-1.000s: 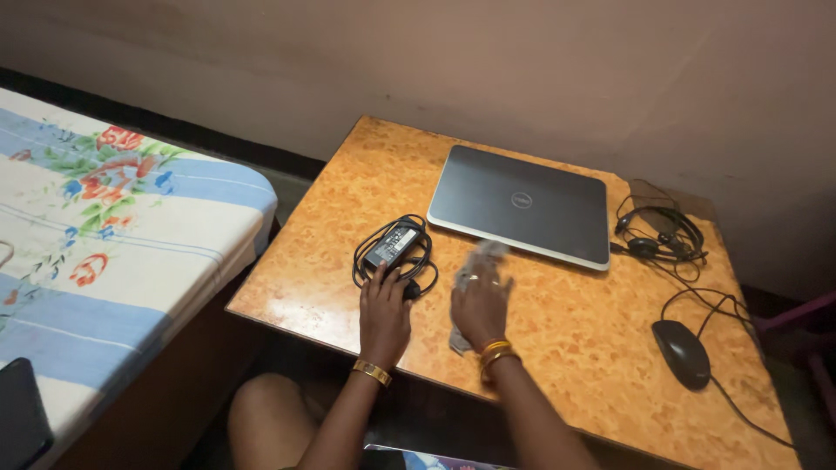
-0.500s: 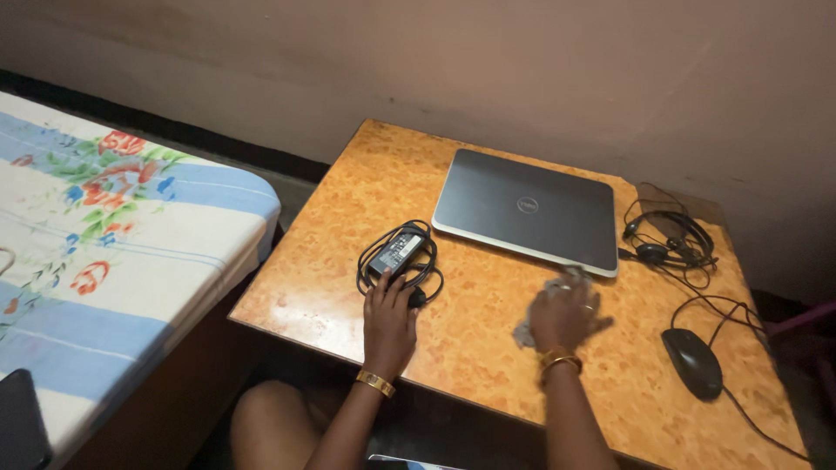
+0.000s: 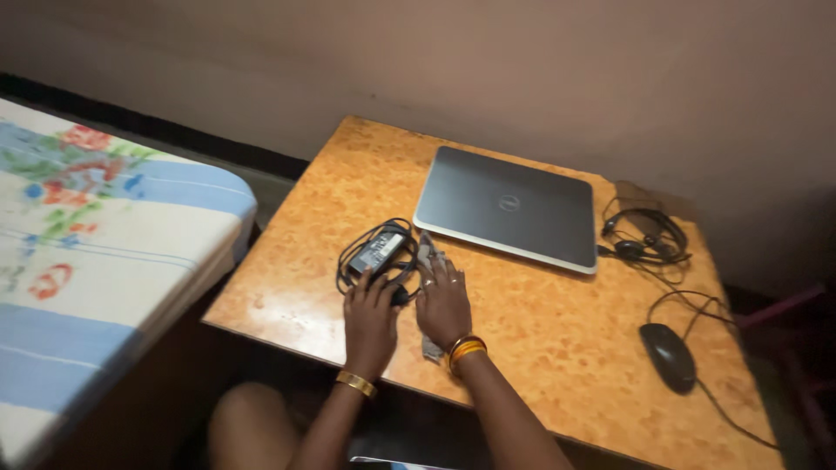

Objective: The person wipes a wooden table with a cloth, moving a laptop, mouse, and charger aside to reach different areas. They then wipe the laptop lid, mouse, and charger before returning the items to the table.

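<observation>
Cloth: crumpled grey rag (image 3: 429, 261) lies flat on the mottled orange tabletop (image 3: 540, 339), its long axis running from the near edge away toward the closed grey laptop (image 3: 507, 207), far end just short of the lid.
Right hand (image 3: 442, 305): spread open, palm down, pressing the rag to the table; gold bangles at the wrist.
Left hand (image 3: 370, 318): flat, fingers extended, fingertips resting on the black power brick with its coiled cable (image 3: 376, 252), just left of the rag.
Brick axis: slanted, pointing toward the laptop's near left corner.
Right side: black headset (image 3: 646, 237) and black wired mouse (image 3: 667, 357), well apart from both hands.
Left: bed with a floral sheet (image 3: 96, 226).
</observation>
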